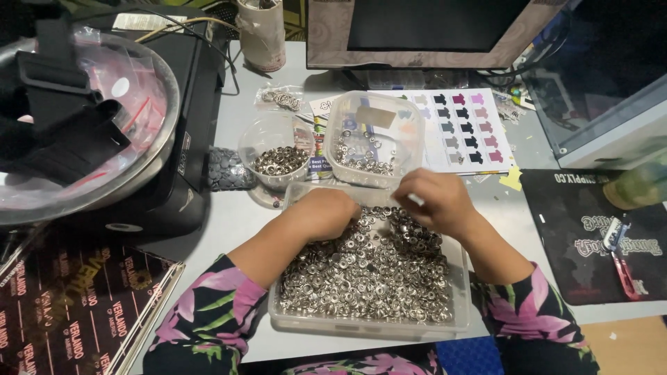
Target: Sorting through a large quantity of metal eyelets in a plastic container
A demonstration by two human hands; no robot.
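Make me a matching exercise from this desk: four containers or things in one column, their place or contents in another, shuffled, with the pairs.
Things:
1. large clear tray
2. small round bowl
3. square clear tub
4. colour chart

Descriptions:
A. flat on the desk, beside the tub, under the monitor
B. nearest the person, both hands in it, heaped with silver rings
C. left of the tub, holds silver rings
D. behind the tray, few rings, a paper slip inside

Pairs: 1-B, 2-C, 3-D, 4-A

Silver snap fasteners (pixel 368 271) heaped in tub (pixel 368 326)
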